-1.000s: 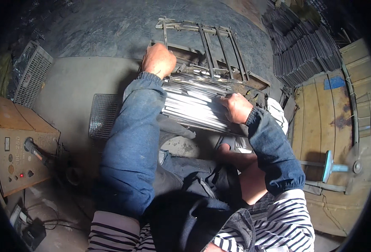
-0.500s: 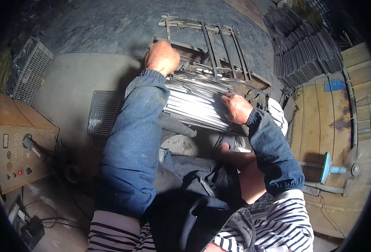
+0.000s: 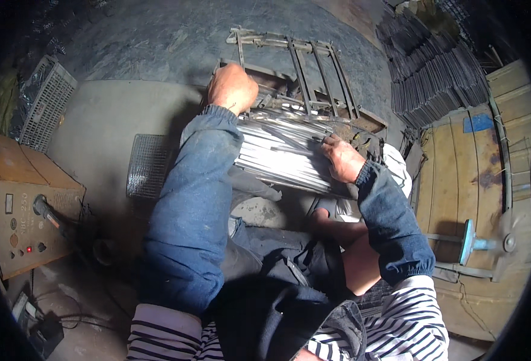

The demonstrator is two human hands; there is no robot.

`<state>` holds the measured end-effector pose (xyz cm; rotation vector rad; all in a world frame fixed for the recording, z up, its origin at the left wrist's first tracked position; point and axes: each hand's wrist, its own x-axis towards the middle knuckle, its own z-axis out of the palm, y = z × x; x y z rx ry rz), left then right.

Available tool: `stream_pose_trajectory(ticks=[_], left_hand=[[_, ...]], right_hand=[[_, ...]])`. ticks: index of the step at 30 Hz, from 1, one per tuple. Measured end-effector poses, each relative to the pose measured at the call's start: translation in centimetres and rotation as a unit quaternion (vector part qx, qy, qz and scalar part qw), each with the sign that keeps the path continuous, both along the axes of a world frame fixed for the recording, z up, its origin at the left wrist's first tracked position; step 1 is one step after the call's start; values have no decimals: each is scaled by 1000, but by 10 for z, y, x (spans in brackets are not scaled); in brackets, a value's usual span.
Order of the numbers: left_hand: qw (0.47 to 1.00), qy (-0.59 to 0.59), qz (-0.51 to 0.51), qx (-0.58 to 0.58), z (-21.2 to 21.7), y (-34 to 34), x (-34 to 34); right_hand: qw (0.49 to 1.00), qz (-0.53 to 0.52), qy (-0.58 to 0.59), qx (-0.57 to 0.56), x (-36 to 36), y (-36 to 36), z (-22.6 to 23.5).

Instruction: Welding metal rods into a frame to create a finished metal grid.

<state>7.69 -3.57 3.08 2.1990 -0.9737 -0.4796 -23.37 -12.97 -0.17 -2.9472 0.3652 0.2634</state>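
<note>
In front of me lies a layer of bright thin metal rods (image 3: 280,150), side by side on a low metal stand. Across its far side stands a ladder-like metal frame (image 3: 304,66) of dark bars. My left hand (image 3: 232,89) is closed in a fist at the left end of the stand, by the frame; what it grips is hidden beneath it. Over the right end of the rods, my right hand (image 3: 342,159) has its fingers curled and pinched together. A thin dark rod (image 3: 286,137) slants across the bright ones to its fingertips.
An orange-brown machine box (image 3: 33,216) with a plugged-in cable stands at left. Wire grids (image 3: 148,165) lie or lean nearby. Stacked dark grid panels (image 3: 440,69) fill the far right. A small fan (image 3: 506,243) with a blue base is at right, beside yellowish boards (image 3: 458,156).
My right hand has drawn its fingers together and shifted slightly right and down along the rods. My left fist stays in place; the view has tilted a little.
</note>
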Motion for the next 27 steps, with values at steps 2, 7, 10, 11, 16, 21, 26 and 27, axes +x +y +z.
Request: stream_pose_trajectory(ticks=[2, 7, 10, 11, 16, 21, 26, 27], left_hand=[[1000, -22, -5, -13, -9, -1, 3], [1000, -11, 3, -11, -6, 2, 0], [1000, -13, 11, -18, 0, 4, -6], [1000, -14, 12, -20, 2, 3, -6], [1000, -5, 16, -18, 1, 6, -6], [999, -15, 12, -29, 0, 2, -8], [1000, 14, 9, 0, 8, 9, -1], [1000, 2, -2, -3, 5, 7, -2]], right_hand=[[1000, 0, -19, 7, 1, 5, 4], [998, 23, -60, 11, 12, 10, 25], [992, 10, -124, 30, 27, 11, 48], [986, -2, -160, 38, 36, 6, 54], [964, -32, -259, 41, 124, -23, 79], [980, -89, -179, 4, 191, -67, 47], [978, -71, -197, 3, 213, -53, 36], [971, -69, -228, 36, 212, -54, 31]])
